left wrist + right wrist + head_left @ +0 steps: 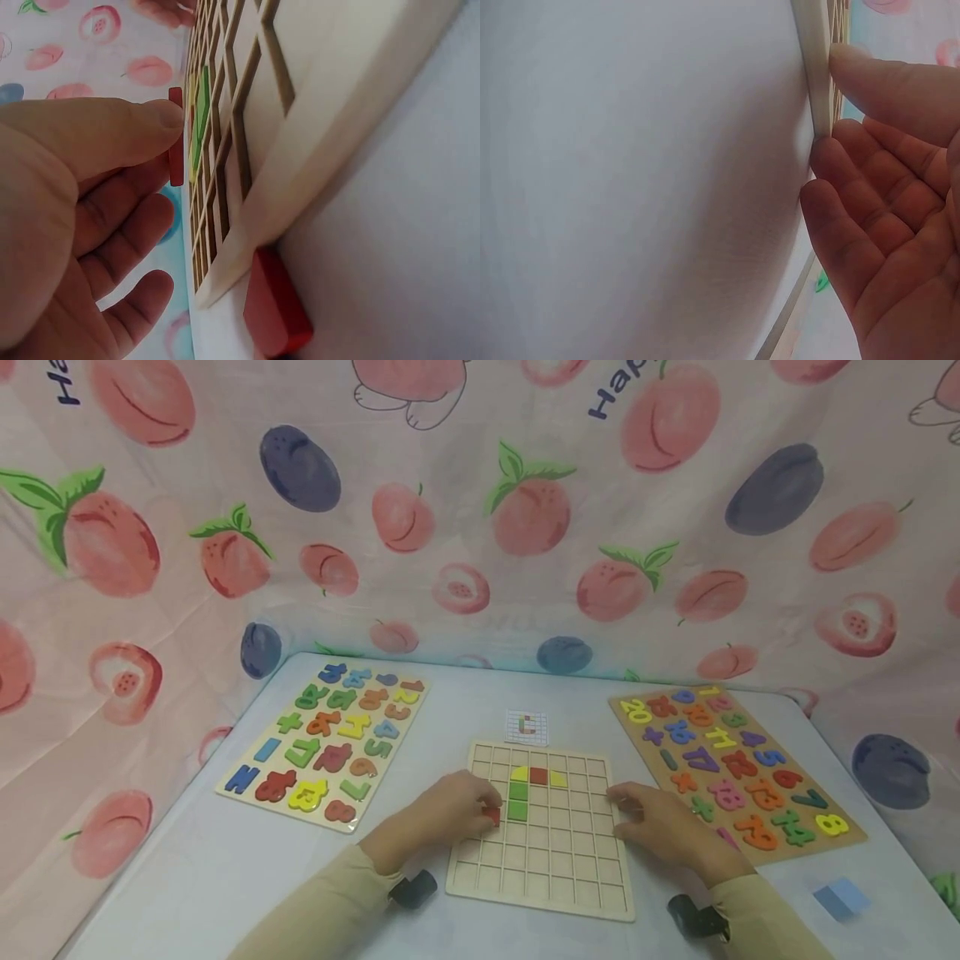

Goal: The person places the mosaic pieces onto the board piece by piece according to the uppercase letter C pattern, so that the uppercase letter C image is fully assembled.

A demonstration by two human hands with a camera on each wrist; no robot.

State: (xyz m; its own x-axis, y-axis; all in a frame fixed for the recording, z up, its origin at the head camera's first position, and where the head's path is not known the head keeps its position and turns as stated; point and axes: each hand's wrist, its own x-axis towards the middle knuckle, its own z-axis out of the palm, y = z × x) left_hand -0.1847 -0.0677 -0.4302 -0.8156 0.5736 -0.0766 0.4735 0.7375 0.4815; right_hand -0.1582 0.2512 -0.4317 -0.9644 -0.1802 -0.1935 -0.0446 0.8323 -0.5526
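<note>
My left hand (452, 807) pinches a red square tile (177, 169) between thumb and fingers, just over the left columns of the wooden grid board (551, 885). On the board, a yellow quarter-round tile (520, 773), a red square (538, 776) and another yellow one (558, 779) form a row. Two green squares (517, 800) run down below its left end. My right hand (660, 822) rests at the board's right edge, fingers loosely bent, thumb at the rim (821, 82). Another red tile (276, 304) lies on the table beside the board in the left wrist view.
A small pattern card (527, 727) lies behind the board. Number puzzle boards lie at the left (341, 817) and right (843, 843). A blue block (842, 899) is at the front right. A fruit-print cloth (465, 527) hangs behind the table.
</note>
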